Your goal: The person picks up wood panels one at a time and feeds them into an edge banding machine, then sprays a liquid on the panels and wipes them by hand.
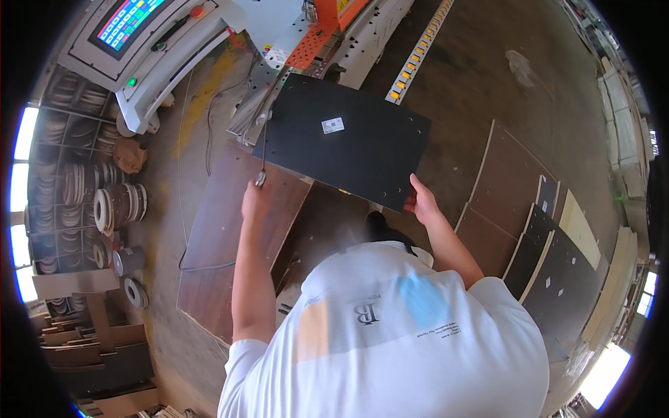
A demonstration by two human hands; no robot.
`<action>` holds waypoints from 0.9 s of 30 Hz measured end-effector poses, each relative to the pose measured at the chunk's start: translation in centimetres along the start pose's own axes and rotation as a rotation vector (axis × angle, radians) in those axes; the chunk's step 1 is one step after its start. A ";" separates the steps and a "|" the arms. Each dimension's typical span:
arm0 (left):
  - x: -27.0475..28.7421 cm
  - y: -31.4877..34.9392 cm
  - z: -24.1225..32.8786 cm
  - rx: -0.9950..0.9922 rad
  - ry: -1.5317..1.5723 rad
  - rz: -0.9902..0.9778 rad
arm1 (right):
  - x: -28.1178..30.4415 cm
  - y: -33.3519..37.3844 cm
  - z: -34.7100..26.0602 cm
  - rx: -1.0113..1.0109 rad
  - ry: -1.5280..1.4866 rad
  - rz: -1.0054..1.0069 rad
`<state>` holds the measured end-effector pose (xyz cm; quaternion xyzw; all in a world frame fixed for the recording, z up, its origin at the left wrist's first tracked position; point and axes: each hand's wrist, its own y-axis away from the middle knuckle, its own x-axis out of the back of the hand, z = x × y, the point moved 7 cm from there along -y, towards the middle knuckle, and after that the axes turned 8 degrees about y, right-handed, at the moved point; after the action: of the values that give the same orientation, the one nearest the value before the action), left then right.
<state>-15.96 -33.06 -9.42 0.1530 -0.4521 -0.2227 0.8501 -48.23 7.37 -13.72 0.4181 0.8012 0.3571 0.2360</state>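
Observation:
A black rectangular panel with a white label and small holes near its ends lies in front of me, its far left corner by the machine's orange guard. My right hand grips its near right corner, thumb on top and fingertips partly hidden at the edge. Left of the panel, my left hand is closed around a slim metal-ended tool. From this tool a thin dark line runs up along the panel's left edge. Slight blur hides the left fingers' details.
A control console with a lit screen stands at the far left. A brown board-topped surface lies below my left arm. A roller strip extends ahead. Stacked panels stand at right; edging rolls fill the left rack.

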 end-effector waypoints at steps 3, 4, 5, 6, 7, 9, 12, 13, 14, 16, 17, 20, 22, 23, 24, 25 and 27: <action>-3.9 5.2 11.8 -0.290 -0.158 -0.094 | 1.3 -0.8 1.1 0.031 -0.144 -0.026; -5.6 6.3 13.5 -0.328 -0.230 -0.188 | 1.2 -0.8 1.0 0.031 -0.143 -0.033; -7.2 7.8 14.8 -0.406 -0.334 -0.292 | 1.3 -0.6 1.2 0.023 -0.173 -0.017; -8.1 9.8 15.8 -0.469 -0.365 -0.406 | 1.6 -0.4 1.4 0.015 -0.207 0.004; -8.8 11.6 15.9 -0.530 -0.388 -0.461 | 1.4 -0.3 1.4 0.016 -0.208 0.001; -9.2 13.8 13.6 -0.583 -0.421 -0.631 | 1.2 -0.2 1.3 0.036 -0.249 -0.018; -5.0 16.4 8.4 -0.453 -0.516 -0.740 | 0.6 -0.7 1.4 0.001 -0.288 -0.015; -3.4 16.7 5.9 -0.390 -0.530 -0.767 | 0.7 -0.9 1.3 0.002 -0.293 -0.014; -1.3 16.5 3.5 -0.308 -0.503 -0.758 | 0.6 -1.1 1.2 -0.008 -0.351 -0.002; 2.8 15.7 -3.1 -0.224 -0.228 -0.621 | -0.6 -1.1 0.3 -0.021 -0.406 -0.008; 4.5 14.9 -6.4 -0.222 0.016 -0.489 | -1.9 -0.9 -0.2 -0.031 -0.419 -0.070; 9.4 14.1 -10.2 0.151 0.248 -0.123 | -4.2 -1.4 -0.4 -0.068 -0.421 -0.119; 9.1 13.9 -10.2 0.158 0.322 -0.044 | -4.8 -1.5 -0.5 -0.093 -0.428 -0.035; 8.9 14.0 -9.9 0.161 0.391 0.026 | -5.5 -1.8 -0.7 -0.094 -0.420 -0.046; 7.8 13.7 -8.8 0.113 0.434 0.042 | -6.0 -2.2 -1.0 -0.084 -0.455 -0.051; 6.6 13.9 -8.5 0.123 0.438 0.053 | -6.6 -2.5 -1.0 -0.081 -0.487 -0.057; 4.2 13.7 -6.2 -0.024 0.364 0.042 | -7.5 -3.5 -1.7 -0.069 -0.474 -0.047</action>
<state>-5.45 -23.18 -3.53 0.1713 -0.2914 -0.1790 0.9240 -47.09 -0.99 -14.77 0.4631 0.7203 0.2707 0.4398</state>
